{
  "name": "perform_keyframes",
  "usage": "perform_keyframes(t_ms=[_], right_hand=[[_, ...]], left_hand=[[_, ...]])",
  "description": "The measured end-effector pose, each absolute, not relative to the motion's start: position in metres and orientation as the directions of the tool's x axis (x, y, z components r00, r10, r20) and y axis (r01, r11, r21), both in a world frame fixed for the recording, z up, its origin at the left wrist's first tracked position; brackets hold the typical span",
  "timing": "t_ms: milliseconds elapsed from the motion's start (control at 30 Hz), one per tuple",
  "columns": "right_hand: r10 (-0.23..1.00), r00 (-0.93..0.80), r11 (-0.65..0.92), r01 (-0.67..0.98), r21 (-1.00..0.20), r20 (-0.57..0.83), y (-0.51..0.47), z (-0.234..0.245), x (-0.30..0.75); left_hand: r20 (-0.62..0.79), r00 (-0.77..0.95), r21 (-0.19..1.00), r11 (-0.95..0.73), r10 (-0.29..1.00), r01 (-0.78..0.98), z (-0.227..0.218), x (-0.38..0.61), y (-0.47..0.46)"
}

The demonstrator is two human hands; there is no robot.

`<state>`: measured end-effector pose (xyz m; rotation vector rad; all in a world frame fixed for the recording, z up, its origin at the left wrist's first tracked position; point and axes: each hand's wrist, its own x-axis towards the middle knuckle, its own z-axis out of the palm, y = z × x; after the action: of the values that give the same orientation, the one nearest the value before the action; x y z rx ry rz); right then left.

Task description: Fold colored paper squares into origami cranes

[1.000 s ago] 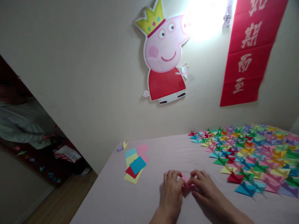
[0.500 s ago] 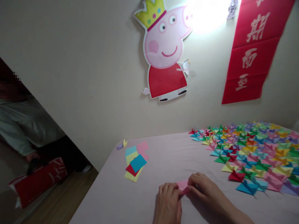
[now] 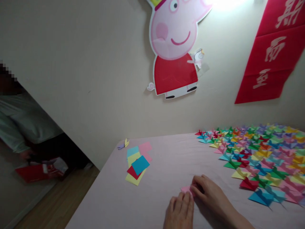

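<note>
A small pink folded paper (image 3: 186,190) lies on the pale pink table (image 3: 171,159) near its front edge. My right hand (image 3: 209,194) has its fingers curled and pinched on the paper's right side. My left hand (image 3: 180,211) lies just below and left of the paper, fingers together and pressing on its near edge. Most of the paper is hidden under my fingers.
A loose stack of coloured paper squares (image 3: 137,162) lies at the left, with a tiny folded piece (image 3: 124,144) behind it. Several rows of folded paper cranes (image 3: 259,159) cover the right side. Another person (image 3: 26,127) with a red bag (image 3: 39,170) stands in the doorway at left.
My hands and the pink paper sit lower in view as the camera tilts. My left hand slid toward me. The person at left moved the red bag.
</note>
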<state>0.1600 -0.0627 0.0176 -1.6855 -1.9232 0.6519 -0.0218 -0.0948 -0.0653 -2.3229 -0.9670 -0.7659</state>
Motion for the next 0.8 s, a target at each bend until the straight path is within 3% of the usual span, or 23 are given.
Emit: perform_keyframes(t_ms=[133, 467, 633, 800], right_hand=[[0.993, -0.11, 0.117, 0.75, -0.651, 0.052, -0.063, 0.015, 0.16], [0.99, -0.123, 0.135, 0.757, -0.639, 0.062, -0.064, 0.011, 0.161], [0.989, -0.131, 0.144, 0.757, -0.637, 0.069, -0.063, 0.009, 0.161], [0.986, -0.135, 0.168, 0.74, -0.651, 0.101, -0.065, 0.005, 0.159]], left_hand=[[0.727, 0.539, -0.214, -0.605, 0.426, 0.767, -0.066, -0.019, -0.094], [0.617, 0.627, -0.259, -0.63, 0.476, 0.732, -0.077, -0.027, -0.094], [0.528, 0.651, -0.211, -0.659, 0.545, 0.722, -0.071, -0.026, -0.095], [0.564, 0.617, -0.172, -0.653, 0.549, 0.737, -0.061, -0.023, -0.093]])
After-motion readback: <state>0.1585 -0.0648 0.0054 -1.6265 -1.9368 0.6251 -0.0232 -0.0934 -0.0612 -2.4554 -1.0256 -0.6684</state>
